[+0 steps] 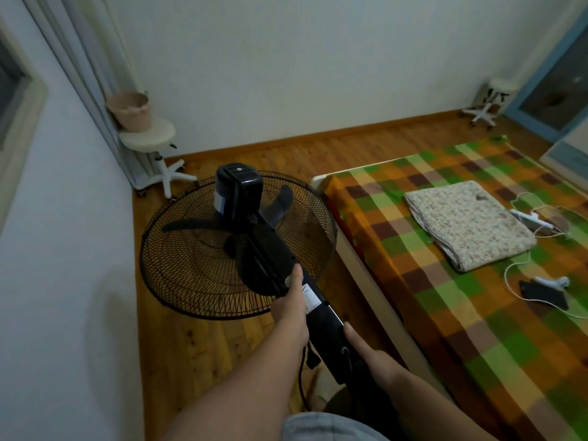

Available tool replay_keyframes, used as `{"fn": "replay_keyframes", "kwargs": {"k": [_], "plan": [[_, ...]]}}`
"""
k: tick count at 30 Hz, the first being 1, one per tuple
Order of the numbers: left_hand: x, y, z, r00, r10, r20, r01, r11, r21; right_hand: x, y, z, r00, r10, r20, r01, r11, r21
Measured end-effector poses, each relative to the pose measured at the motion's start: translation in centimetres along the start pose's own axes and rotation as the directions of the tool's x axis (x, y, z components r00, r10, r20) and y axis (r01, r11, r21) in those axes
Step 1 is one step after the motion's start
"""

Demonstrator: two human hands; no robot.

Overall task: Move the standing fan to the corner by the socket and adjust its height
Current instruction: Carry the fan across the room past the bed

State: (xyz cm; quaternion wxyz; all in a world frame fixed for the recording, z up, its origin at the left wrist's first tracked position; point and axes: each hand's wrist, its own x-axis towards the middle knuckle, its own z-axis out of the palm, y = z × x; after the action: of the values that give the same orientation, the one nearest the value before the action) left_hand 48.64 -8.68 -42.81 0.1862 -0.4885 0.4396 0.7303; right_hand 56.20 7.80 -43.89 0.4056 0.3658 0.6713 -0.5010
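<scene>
I see the black standing fan (241, 240) over the wooden floor (203, 351), just beside the bed (445, 313), its grille toward the far corner. My left hand (291, 308) wraps the fan's pole just behind the grille, thumb extended along it. My right hand (370, 354) grips the pole lower down, fingers curled under. A white stool (149, 138) carrying a bucket (130, 109) stands beyond the fan.

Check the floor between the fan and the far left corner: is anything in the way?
Yes. A white stool with a pink bucket on its seat stands in that corner, its wheeled base on the floor just beyond the fan. No socket is visible. Both hands, left hand and right hand, grip the pole.
</scene>
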Motion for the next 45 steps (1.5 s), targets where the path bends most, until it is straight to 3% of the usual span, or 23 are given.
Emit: {"fn": "replay_keyframes", "kwargs": {"k": [13, 25, 36, 45], "plan": [[6.5, 9.8, 8.4, 0.993, 0.097, -0.064, -0.091, 0.991, 0.093, 6.6, -13.0, -2.7, 0.997, -0.019, 0.074, 0.016, 0.998, 0.053], [11.5, 18.6, 17.3, 0.994, 0.071, -0.079, -0.059, 0.988, 0.143, 11.7, -24.2, -6.3, 0.993, -0.070, 0.100, 0.069, 0.997, 0.017], [17.6, 26.5, 20.7, 0.998, 0.052, -0.041, -0.047, 0.992, 0.115, 14.8, -33.4, -5.3, 0.996, -0.048, 0.069, 0.045, 0.998, 0.041], [25.5, 38.2, 22.5, 1.000, 0.008, -0.005, -0.008, 0.993, 0.116, 19.6, -45.2, -1.5, 0.999, -0.013, 0.038, 0.009, 0.995, 0.096]]}}
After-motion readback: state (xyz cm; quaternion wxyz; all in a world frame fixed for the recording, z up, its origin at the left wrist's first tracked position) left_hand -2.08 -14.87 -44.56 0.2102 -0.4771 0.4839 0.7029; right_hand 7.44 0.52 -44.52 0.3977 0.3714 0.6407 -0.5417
